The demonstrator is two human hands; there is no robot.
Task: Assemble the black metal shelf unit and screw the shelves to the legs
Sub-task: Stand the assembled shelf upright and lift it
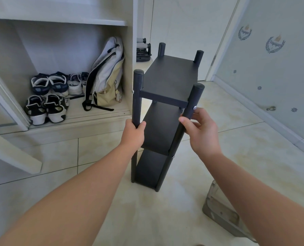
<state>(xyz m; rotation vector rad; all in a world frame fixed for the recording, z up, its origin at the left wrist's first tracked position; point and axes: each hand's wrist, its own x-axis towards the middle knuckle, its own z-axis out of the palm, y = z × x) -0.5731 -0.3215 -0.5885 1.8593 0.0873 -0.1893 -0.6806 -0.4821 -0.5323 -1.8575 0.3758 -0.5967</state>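
The black shelf unit [167, 77] stands upright on the tiled floor in the middle of the view, with three shelves set between round black legs. My left hand [132, 134] grips the near left leg [137, 96] below the top shelf. My right hand [199, 128] holds the near right leg [193, 103], thumb in front and fingers curled behind it. A silver screw head [194, 107] shows on that leg just above my right hand, and another [132, 91] on the left leg. The two far legs stick up behind the top shelf.
An open white cabinet [62, 121] at the left holds several shoes [46, 110] and a backpack [107, 75]. A grey stool [220, 210] sits at the lower right. A white door [183, 23] and a patterned wall [271, 68] stand behind. Dumbbells [144, 48] lie beyond the cabinet.
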